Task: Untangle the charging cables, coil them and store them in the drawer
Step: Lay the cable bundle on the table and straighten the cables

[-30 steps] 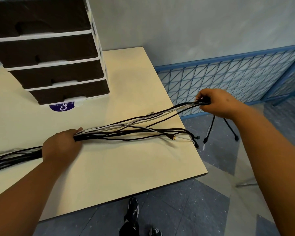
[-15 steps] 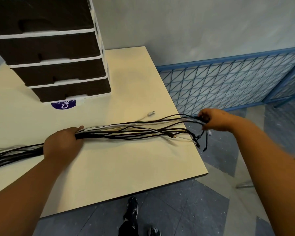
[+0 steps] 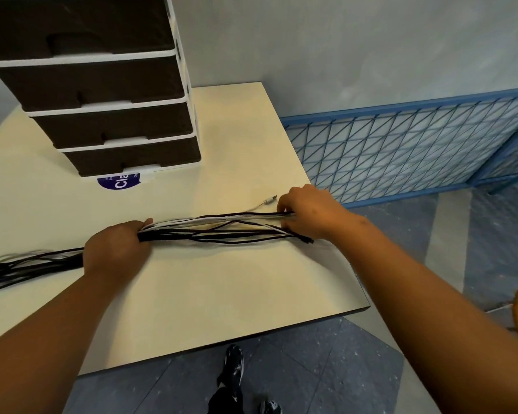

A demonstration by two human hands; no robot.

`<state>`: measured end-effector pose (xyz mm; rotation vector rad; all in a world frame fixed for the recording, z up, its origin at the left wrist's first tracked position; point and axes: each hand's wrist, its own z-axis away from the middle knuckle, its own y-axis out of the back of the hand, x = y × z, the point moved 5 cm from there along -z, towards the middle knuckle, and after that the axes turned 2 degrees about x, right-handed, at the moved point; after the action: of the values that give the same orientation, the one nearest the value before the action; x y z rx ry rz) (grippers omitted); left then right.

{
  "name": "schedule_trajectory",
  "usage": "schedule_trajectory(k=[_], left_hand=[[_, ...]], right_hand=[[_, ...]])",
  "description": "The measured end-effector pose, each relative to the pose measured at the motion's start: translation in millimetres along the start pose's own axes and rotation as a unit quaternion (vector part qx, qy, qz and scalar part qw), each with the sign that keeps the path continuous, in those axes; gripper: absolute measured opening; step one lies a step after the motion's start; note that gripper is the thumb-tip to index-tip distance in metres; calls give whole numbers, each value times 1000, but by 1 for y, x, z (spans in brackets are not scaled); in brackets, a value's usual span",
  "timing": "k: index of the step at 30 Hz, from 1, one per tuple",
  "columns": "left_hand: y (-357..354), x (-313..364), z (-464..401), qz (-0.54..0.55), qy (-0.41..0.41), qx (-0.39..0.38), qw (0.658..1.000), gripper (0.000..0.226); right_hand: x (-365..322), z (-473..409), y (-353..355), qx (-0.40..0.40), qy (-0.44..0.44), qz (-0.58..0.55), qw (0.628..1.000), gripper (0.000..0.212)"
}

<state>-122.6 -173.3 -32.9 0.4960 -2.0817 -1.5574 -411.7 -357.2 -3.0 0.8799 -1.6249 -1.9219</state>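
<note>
Head view, looking down at the pale surface (image 3: 192,294). Left hand (image 3: 114,249), left of centre, wrapped in a fist around the bundle of charging cables (image 3: 216,231), pinning it to the surface. Right hand (image 3: 308,213), right of centre, curled over the far end of the same bundle, fingers (image 3: 284,204) pressing the strands together; whether every strand sat inside that grip could not be told. Between the hands, black and white strands lying roughly parallel, a few crossing one another. Loose tail of the bundle (image 3: 22,267) trailing off toward the left edge of the frame, fanned out on the surface. One white plug end (image 3: 269,200) lying free just beside the right hand. Drawer unit (image 3: 108,94) standing in the upper left of the frame, all dark drawer fronts shut, a purple label (image 3: 119,181) at its base. Judged early to midway: strands mostly straightened and gathered, but not yet coiled, with crossings apparently left to clear. Nothing stored, no drawer opened. Coiling, opening a drawer and placing the coils all left to do.
</note>
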Motion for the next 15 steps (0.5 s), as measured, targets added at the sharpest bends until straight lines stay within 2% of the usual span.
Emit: schedule_trajectory(k=[3,6,12,15], left_hand=[[1,0,0,-2,-4,2,1000,36],[0,0,0,-4,-2,-2,1000,36],[2,1,0,-2,3,-6,1000,38],[1,0,0,-3,6,-8,1000,41]], right_hand=[[0,-1,-6,-16,-14,12,1000,18],[4,0,3,-14,-20,17,1000,18],[17,-6,22,91,-21,33,995,14],[25,-8,21,105,-38,26,993,15]])
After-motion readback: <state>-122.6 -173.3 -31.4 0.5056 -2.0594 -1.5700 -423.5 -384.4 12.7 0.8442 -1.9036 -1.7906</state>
